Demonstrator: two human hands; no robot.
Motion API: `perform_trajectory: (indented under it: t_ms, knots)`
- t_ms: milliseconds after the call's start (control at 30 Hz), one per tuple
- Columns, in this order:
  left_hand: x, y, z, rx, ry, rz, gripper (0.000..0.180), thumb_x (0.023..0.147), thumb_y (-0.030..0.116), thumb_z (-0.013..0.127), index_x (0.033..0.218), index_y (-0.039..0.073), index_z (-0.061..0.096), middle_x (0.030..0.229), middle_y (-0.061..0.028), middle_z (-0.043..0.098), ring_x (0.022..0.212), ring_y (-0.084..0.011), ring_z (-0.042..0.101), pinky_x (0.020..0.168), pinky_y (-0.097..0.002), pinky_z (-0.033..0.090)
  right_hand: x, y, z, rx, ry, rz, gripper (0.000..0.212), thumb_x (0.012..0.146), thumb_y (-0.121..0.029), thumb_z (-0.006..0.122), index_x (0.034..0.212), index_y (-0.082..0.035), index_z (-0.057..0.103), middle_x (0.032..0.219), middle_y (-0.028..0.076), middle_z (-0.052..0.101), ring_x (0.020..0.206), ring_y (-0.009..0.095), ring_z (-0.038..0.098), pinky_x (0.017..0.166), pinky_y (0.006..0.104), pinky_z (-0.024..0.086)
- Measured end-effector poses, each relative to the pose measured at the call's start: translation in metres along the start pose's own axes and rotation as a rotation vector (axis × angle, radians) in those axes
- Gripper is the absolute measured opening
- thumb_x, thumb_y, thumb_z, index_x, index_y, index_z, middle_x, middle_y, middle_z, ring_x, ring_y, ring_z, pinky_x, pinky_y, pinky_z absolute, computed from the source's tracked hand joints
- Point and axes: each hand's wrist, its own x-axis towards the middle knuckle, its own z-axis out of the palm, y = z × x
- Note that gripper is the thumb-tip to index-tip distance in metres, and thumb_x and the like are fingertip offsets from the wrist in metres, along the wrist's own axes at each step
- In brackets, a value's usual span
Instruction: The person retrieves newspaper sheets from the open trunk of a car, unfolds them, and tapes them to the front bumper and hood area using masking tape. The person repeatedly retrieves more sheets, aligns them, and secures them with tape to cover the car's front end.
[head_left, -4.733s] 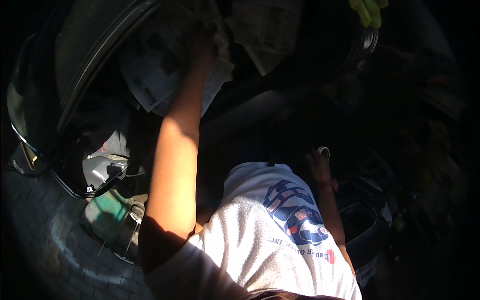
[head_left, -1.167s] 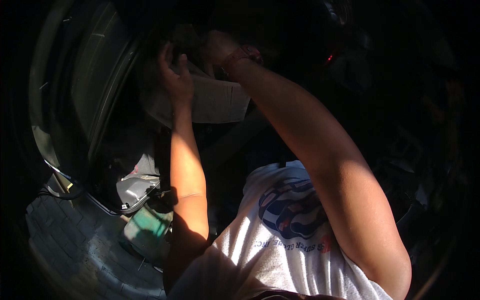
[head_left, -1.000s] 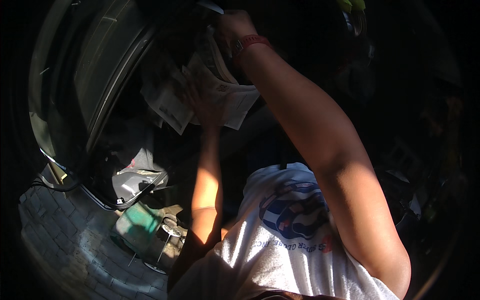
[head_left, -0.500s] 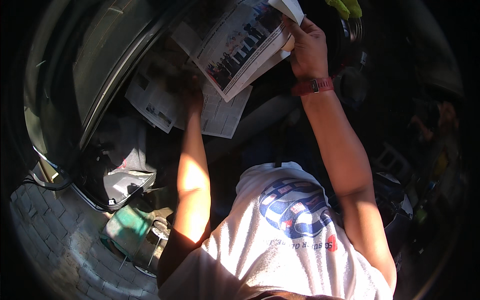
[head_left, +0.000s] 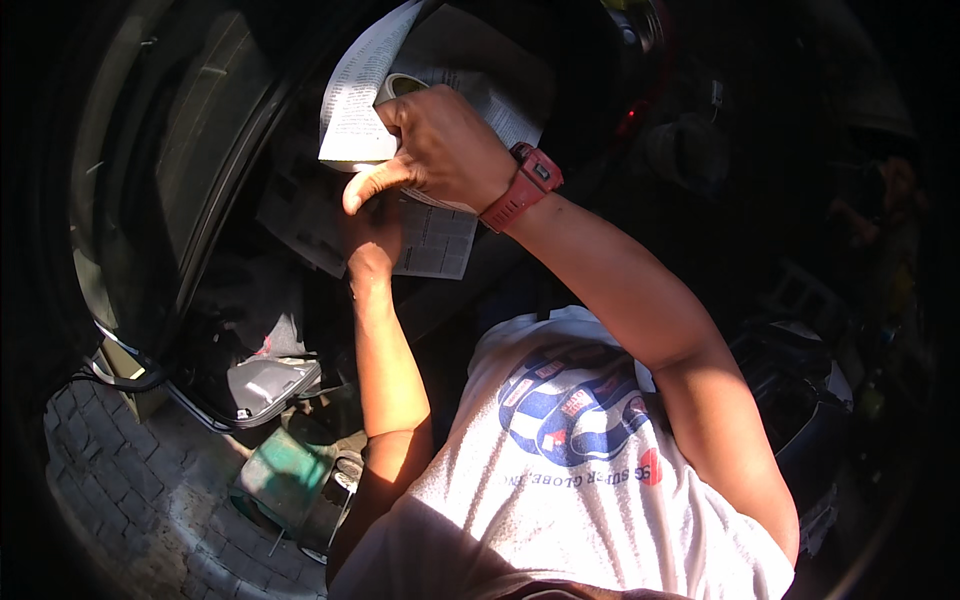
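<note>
1. Newspaper sheet (head_left: 362, 100): curled upward in bright light at ten o'clock from the right hand (head_left: 440, 150), with print showing and its near edge against the fingers (head_left: 393, 118).
2. Apparently midway through handling loose paper: holding one sheet up with the right hand, reaching low beside others with the left.
3. Right fingers: bent closed, seemingly on the sheet's edge together with a pale roll (head_left: 388, 90), perhaps tape, at eleven o'clock; thumb stretched toward eight o'clock, below the bright page.
4. Left hand (head_left: 375, 228): in shade at seven o'clock from the right, partly behind the right thumb. Impossible to tell how far open, or whether gripping anything.
5. Lower newspaper sheets (head_left: 440, 242): spread in dimmer light, just beside the left hand at three o'clock.
6. For the next move, probably in need of a firm hold on the curling sheet, care not to crumple it against the roll, and enough room between both hands.
7. Red wristwatch (head_left: 532, 185): at four o'clock from the right hand, round the wrist, clear of the bright page.
</note>
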Motion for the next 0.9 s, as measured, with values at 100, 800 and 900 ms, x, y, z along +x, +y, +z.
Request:
perform_trajectory:
  t_ms: [100,800,900]
  knots:
    - [-0.025,0.005,-0.003,-0.019,0.064,0.02,0.022,0.113,0.009,0.059,0.128,-0.003,0.07,0.117,-0.015,0.078,0.109,-0.0272,0.076,0.099,-0.0379,0.056,-0.002,-0.001,-0.016,0.08,-0.098,-0.043,0.1,0.05,-0.088,0.089,0.064,-0.004,0.037,0.059,0.016,0.034,0.055,0.033,0.038,0.058,0.047,0.037]
    - [-0.185,0.007,0.099,-1.402,0.755,-0.694,0.081,0.111,0.065,0.049,0.173,0.013,0.036,0.178,-0.0104,0.039,0.162,-0.0354,0.037,0.134,-0.0585,0.03,-0.167,0.005,-0.102,0.66,0.772,0.349,0.011,0.108,-0.007,0.073,0.109,0.001,0.08,0.091,-0.002,0.074,0.084,0.004,0.06,0.075,0.0267,0.046]
    - [-0.164,0.009,0.085,-1.438,0.76,-0.52,0.079,0.112,0.065,0.048,0.171,0.012,0.04,0.175,-0.0127,0.042,0.16,-0.0363,0.04,0.132,-0.0598,0.034,-0.168,-0.01,-0.112,0.586,0.68,0.252,0.012,0.109,-0.008,0.073,0.104,0.002,0.079,0.085,-0.004,0.071,0.08,0.003,0.057,0.072,0.0258,0.044]
